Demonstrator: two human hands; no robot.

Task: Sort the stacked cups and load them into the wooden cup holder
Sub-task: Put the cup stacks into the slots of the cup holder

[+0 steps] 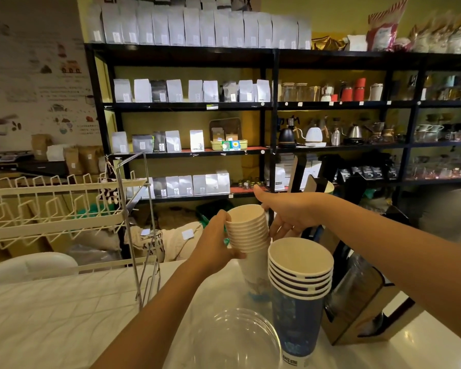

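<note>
white cup stack (248,230) between both hands

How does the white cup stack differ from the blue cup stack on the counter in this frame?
The white cup stack has plain pale walls; the blue cup stack has dark blue printed walls. The white stack is in the grip of the left hand, with the right hand at its far side; no hand touches the blue stack. The white stack leans, while the blue stack stands nearly upright and nearer the camera. Both are nested paper cups, mouths up, with pale insides.
</note>
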